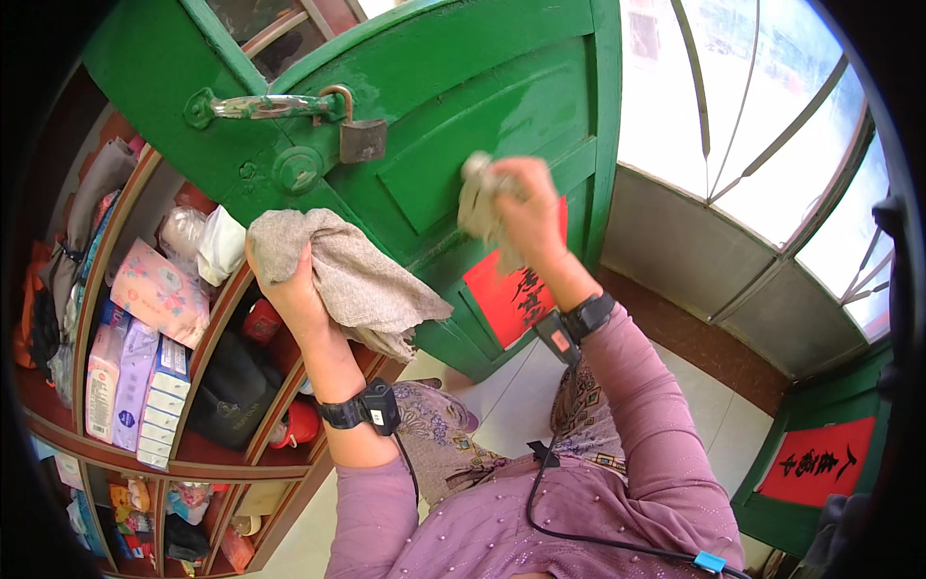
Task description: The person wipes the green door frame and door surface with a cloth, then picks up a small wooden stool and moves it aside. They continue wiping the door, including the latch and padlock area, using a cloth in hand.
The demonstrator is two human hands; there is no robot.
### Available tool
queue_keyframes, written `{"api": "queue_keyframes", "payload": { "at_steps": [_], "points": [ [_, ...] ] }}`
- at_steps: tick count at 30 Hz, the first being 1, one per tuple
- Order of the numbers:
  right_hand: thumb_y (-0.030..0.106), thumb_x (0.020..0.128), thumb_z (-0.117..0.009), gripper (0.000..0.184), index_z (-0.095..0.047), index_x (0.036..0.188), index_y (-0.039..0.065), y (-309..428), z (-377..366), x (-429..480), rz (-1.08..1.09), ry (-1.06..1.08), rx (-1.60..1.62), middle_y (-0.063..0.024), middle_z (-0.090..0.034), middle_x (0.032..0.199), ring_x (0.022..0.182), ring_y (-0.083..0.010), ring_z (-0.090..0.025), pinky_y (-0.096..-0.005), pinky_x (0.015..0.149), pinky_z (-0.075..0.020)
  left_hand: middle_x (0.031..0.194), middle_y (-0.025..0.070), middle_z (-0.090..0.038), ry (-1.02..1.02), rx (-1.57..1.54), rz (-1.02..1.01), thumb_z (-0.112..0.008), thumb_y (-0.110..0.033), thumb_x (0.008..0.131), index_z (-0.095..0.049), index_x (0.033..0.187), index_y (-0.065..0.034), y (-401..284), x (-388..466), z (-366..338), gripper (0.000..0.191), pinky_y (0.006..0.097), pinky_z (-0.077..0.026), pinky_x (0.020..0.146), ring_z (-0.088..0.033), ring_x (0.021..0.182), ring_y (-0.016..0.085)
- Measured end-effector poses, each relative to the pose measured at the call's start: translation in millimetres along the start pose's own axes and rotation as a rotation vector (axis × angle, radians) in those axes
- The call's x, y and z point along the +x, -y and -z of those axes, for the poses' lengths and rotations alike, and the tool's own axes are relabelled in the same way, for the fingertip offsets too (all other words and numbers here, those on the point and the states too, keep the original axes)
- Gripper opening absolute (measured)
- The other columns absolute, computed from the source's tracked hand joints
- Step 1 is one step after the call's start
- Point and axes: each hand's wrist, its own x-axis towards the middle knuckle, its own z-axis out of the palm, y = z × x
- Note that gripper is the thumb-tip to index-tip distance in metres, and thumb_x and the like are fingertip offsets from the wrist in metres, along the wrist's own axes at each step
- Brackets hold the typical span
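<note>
My left hand (293,289) grips a beige cloth (354,275), which is bunched over the fingers and drapes to the right in front of the green wooden door (434,108). Farther right, my right hand (528,203) is closed on a second, crumpled light cloth (481,199) at the door's panel; both are slightly blurred, and whether that cloth touches the panel I cannot tell. Above my left hand, a padlock (363,140) hangs by its shackle beside the worn metal door handle (268,107). A round lock (297,170) sits below the handle.
An open wooden shelf unit (166,470) with tissue packs (163,289), bags and boxes stands at the left. Red paper (499,304) with black writing is on the door's lower part. Glazed metal panels (673,239) stand at the right. A black cable (532,499) crosses my front.
</note>
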Motion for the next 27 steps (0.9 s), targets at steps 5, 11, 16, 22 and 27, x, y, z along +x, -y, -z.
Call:
{"api": "queue_keyframes", "payload": {
  "at_steps": [5,11,16,22,27],
  "points": [
    [-0.006,0.076,-0.059,0.035,-0.067,0.108,0.005,-9,-4,37,-0.151,-0.342,-0.015,-0.0128,-0.060,0.108,0.104,-0.0293,-0.059,-0.0355,0.094,-0.0475,0.124,0.0084,-0.058,0.002,0.023,-0.041,-0.066,0.001,0.087,-0.044,0.139,-0.0026,0,-4,0,0.056,0.0373,-0.044,0.104,-0.057,0.113,0.020],
    [-0.010,0.069,-0.061,0.039,-0.067,0.103,0.007,18,-27,-63,0.071,0.186,-0.087,-0.0123,-0.061,0.107,0.103,-0.0328,-0.060,-0.0390,0.092,-0.0496,0.125,0.0091,-0.058,-0.001,0.013,0.005,-0.066,0.001,0.087,-0.045,0.139,-0.0022,0,-1,1,0.057,0.0371,-0.044,0.104,-0.058,0.114,0.020],
    [-0.009,0.071,-0.058,0.037,-0.067,0.103,0.007,-3,4,-23,0.042,0.033,-0.108,-0.0124,-0.061,0.103,0.102,-0.0323,-0.060,-0.0390,0.090,-0.0505,0.126,0.0091,-0.058,0.012,-0.021,0.006,-0.067,0.001,0.087,-0.045,0.139,-0.0021,2,3,2,0.057,0.0374,-0.044,0.104,-0.058,0.114,0.021],
    [-0.004,0.070,-0.063,0.029,-0.067,0.095,0.011,-20,-6,-22,-0.070,-0.191,-0.259,-0.0128,-0.064,0.097,0.095,-0.0359,-0.060,-0.0431,0.083,-0.0504,0.125,0.0092,-0.059,-0.021,0.029,-0.025,-0.069,0.001,0.086,-0.045,0.140,-0.0019,1,-5,2,0.059,0.0366,-0.044,0.104,-0.058,0.114,0.020],
    [-0.005,0.067,-0.066,0.028,-0.067,0.089,0.012,37,-50,-69,0.109,0.170,-0.126,-0.0058,-0.065,0.098,0.089,-0.0295,-0.063,-0.0389,0.078,-0.0523,0.126,0.0094,-0.059,-0.018,0.001,0.003,-0.068,0.002,0.087,-0.045,0.139,-0.0015,3,-2,3,0.058,0.0368,-0.045,0.103,-0.058,0.114,0.020]
  ]
}}
